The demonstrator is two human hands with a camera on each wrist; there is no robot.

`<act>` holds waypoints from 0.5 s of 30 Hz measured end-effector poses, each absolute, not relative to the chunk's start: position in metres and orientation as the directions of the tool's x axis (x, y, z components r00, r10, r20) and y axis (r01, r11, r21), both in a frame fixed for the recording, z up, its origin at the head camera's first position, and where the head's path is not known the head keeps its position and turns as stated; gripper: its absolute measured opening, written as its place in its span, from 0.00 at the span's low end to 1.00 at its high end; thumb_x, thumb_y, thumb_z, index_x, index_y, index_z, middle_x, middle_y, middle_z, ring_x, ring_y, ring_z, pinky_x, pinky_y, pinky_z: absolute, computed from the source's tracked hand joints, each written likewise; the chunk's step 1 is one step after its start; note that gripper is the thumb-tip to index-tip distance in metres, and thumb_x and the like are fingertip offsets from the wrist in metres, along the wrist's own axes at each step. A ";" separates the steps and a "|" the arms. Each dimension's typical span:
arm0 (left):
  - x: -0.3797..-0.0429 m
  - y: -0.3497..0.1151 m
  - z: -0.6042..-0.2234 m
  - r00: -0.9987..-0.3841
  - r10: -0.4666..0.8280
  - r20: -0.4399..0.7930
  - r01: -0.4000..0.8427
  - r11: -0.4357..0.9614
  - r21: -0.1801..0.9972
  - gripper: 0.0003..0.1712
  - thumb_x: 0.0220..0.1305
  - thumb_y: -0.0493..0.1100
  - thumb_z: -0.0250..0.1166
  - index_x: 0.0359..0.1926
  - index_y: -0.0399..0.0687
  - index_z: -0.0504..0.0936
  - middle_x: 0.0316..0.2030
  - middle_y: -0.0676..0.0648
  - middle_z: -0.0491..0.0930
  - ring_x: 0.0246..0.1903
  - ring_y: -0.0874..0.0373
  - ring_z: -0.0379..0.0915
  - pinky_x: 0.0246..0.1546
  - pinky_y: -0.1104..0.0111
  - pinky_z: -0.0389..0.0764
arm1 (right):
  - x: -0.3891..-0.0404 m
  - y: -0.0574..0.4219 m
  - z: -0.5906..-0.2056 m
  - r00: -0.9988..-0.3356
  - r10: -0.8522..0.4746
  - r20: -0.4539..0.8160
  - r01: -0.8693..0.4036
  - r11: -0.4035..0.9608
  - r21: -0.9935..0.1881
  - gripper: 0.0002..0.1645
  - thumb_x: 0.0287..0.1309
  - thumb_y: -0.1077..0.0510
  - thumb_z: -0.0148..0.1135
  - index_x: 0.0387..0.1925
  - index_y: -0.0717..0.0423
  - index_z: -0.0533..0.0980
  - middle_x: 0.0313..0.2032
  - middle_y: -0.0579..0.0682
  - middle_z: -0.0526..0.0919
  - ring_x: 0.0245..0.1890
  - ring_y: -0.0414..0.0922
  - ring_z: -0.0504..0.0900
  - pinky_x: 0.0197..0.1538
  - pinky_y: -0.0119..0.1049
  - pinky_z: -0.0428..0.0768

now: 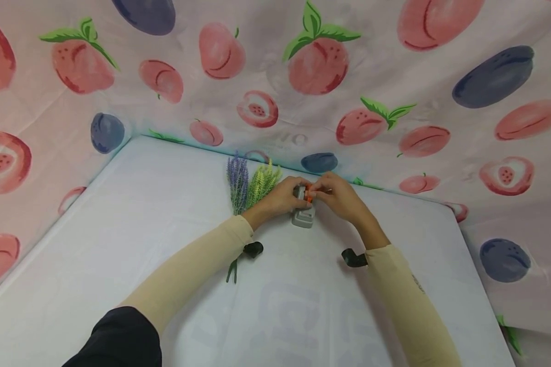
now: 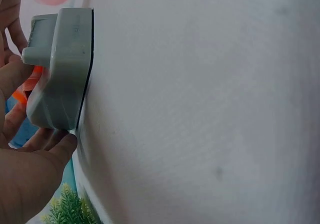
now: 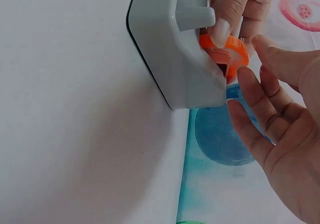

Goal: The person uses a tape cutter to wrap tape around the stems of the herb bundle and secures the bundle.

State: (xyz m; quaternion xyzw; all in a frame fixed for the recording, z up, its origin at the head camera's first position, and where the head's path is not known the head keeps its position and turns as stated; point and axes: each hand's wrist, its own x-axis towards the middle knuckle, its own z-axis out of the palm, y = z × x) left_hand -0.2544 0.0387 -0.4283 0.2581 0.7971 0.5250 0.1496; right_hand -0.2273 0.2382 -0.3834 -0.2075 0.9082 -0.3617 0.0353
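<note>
A grey desktop tape dispenser point(image 1: 304, 217) with an orange spool point(image 3: 239, 53) stands on the white table, towards its back. My left hand point(image 1: 286, 195) grips the dispenser from the left. In the right wrist view, the left thumb presses against the orange spool. From the other side comes my right hand point(image 1: 336, 193), its thumb and fingertips pinching at the spool's outer edge. The grey body point(image 2: 72, 69) shows side-on in the left wrist view. My left fingers point(image 2: 62, 149) lie along its end there.
Left of the dispenser lie artificial flower sprigs, one purple point(image 1: 238, 178) and one yellow-green point(image 1: 263, 184), partly behind the left hand and sleeve. A fruit-print curtain point(image 1: 257, 61) rises behind the white tabletop point(image 1: 165, 204). Black wrist-worn pieces point(image 1: 354, 258) jut from both sleeves.
</note>
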 end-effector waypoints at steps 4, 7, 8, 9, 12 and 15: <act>-0.255 0.039 -0.427 -0.818 0.574 0.046 0.289 0.339 0.895 0.30 0.64 0.38 0.73 0.66 0.44 0.77 0.61 0.47 0.78 0.61 0.53 0.73 0.63 0.58 0.74 | -0.222 0.242 -0.383 -0.920 -0.381 0.087 -0.332 0.644 -0.689 0.07 0.67 0.56 0.67 0.40 0.56 0.85 0.40 0.52 0.77 0.46 0.47 0.78 0.55 0.46 0.81; -0.254 0.039 -0.426 -0.815 0.576 0.057 0.308 0.348 0.886 0.29 0.64 0.38 0.72 0.66 0.42 0.77 0.61 0.46 0.78 0.61 0.53 0.73 0.63 0.57 0.73 | -0.218 0.244 -0.383 -0.923 -0.373 0.096 -0.331 0.640 -0.694 0.08 0.67 0.56 0.67 0.40 0.56 0.85 0.40 0.52 0.77 0.45 0.46 0.78 0.53 0.44 0.81; -0.254 0.039 -0.426 -0.814 0.577 0.058 0.311 0.350 0.884 0.29 0.65 0.38 0.72 0.66 0.42 0.77 0.61 0.46 0.78 0.61 0.53 0.72 0.63 0.57 0.73 | -0.216 0.244 -0.382 -0.923 -0.371 0.100 -0.331 0.636 -0.697 0.08 0.66 0.56 0.67 0.41 0.56 0.85 0.40 0.52 0.77 0.44 0.46 0.78 0.52 0.43 0.81; -0.255 0.039 -0.425 -0.814 0.578 0.059 0.315 0.352 0.881 0.29 0.65 0.39 0.72 0.66 0.42 0.77 0.61 0.46 0.78 0.61 0.53 0.72 0.63 0.57 0.73 | -0.215 0.244 -0.382 -0.923 -0.370 0.104 -0.332 0.633 -0.699 0.08 0.66 0.56 0.67 0.41 0.56 0.86 0.40 0.52 0.77 0.44 0.46 0.78 0.51 0.42 0.80; -0.255 0.038 -0.424 -0.807 0.588 0.062 0.332 0.363 0.871 0.29 0.66 0.39 0.71 0.67 0.42 0.76 0.62 0.46 0.78 0.62 0.53 0.72 0.63 0.58 0.73 | -0.212 0.243 -0.382 -0.927 -0.360 0.109 -0.328 0.632 -0.702 0.08 0.66 0.56 0.68 0.41 0.57 0.86 0.39 0.52 0.77 0.42 0.46 0.77 0.48 0.38 0.79; -0.255 0.038 -0.424 -0.799 0.598 0.063 0.348 0.375 0.859 0.29 0.67 0.40 0.70 0.67 0.41 0.76 0.63 0.45 0.78 0.62 0.53 0.72 0.64 0.58 0.73 | -0.207 0.242 -0.382 -0.936 -0.337 0.105 -0.307 0.634 -0.710 0.07 0.65 0.57 0.69 0.39 0.56 0.86 0.38 0.52 0.77 0.41 0.46 0.76 0.44 0.34 0.78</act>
